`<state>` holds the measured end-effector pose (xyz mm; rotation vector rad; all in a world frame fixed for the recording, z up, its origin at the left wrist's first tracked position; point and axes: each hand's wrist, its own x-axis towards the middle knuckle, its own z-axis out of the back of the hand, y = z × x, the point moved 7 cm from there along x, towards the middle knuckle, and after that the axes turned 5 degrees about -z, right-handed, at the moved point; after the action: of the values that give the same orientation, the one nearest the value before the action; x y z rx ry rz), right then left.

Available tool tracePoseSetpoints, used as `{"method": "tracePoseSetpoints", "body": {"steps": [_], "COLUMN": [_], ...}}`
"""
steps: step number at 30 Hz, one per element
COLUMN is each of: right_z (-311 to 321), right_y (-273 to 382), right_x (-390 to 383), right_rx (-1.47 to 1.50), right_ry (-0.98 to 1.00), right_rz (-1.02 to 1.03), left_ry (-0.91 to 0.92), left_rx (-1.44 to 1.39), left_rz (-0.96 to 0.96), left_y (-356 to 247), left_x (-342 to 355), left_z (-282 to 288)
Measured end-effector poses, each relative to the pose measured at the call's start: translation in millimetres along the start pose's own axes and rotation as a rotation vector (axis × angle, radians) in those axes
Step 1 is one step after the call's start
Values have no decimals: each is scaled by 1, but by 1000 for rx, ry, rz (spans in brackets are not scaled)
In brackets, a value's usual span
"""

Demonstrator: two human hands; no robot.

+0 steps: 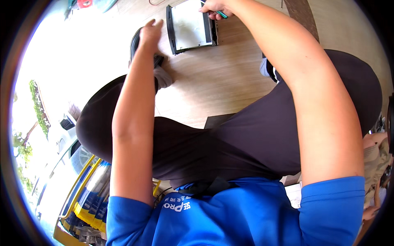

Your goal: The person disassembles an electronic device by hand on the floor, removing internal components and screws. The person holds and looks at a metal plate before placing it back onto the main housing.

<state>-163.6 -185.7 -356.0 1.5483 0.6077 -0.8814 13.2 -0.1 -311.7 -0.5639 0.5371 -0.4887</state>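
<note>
A flat, box-shaped appliance part or device (189,25) lies on the floor at the top, with a pale metal face and a curved black edge on its left. My right hand (218,7) is closed over its upper right corner, around a slim tool with a teal end (222,14); the tool looks like a screwdriver, but its tip is hidden. To the left of the device is my left hand (151,33), slightly blurred, its fingers stretched out and holding nothing. It appears apart from the black edge, above my shoe.
My left shoe (135,43) is beside the device; my right shoe (269,69) rests farther right on the wood-look floor (205,82). A yellow-framed rack (88,192) with blue and yellow packages stands at lower left. Another person (375,164) is at the right edge.
</note>
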Motion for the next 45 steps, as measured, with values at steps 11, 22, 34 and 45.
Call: {"method": "tracePoseSetpoints", "body": {"steps": [11, 22, 34, 45], "right_z": [-16, -20, 3, 6], "right_y": [24, 40, -8, -20], "right_x": [-18, -58, -36, -18], "right_rx": [140, 98, 42, 113], "right_ry": [250, 57, -206, -97], "right_rz": [104, 157, 65, 97], "left_ry": [429, 258, 327, 358], "left_rx": [262, 271, 582, 617], "left_rz": [-488, -475, -373, -342], "left_y": [-158, -148, -136, -122], "left_x": [-140, -141, -142, -142], "left_z": [137, 155, 143, 145]}}
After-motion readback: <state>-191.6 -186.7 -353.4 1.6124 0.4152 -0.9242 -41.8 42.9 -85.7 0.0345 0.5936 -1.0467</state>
